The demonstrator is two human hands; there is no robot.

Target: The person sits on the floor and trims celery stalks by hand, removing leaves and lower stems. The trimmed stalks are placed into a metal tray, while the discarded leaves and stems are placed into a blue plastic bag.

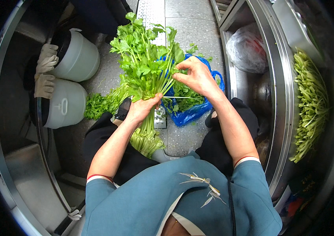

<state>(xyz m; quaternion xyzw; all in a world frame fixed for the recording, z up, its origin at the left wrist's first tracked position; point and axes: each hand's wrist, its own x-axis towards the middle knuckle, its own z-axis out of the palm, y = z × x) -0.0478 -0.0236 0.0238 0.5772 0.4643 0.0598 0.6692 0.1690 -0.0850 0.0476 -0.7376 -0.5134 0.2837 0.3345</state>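
A large bunch of leafy green celery (pixel 143 65) is gripped around its stalks by my left hand (pixel 143 109). Its leaves spread away from me, while the pale cut ends (pixel 147 143) hang down between my knees. At the right side of the bunch, the thumb and forefinger of my right hand (pixel 196 73) pinch a celery sprig (pixel 178 54), slightly blurred. One thin stalk sticks out to the right above my left thumb. Beneath my right hand, an open blue plastic bag (pixel 186 116) on the floor holds loose celery leaves (pixel 189 98).
More celery (pixel 105 103) lies on the floor at left, beside two white plastic buckets (pixel 68 103). Work gloves (pixel 46 70) hang on a rail. At right is a steel counter (pixel 285 103) bearing trimmed stalks (pixel 310 109). A dark-clothed person (pixel 102 14) stands ahead. Metal grating (pixel 152 20) crosses the speckled floor.
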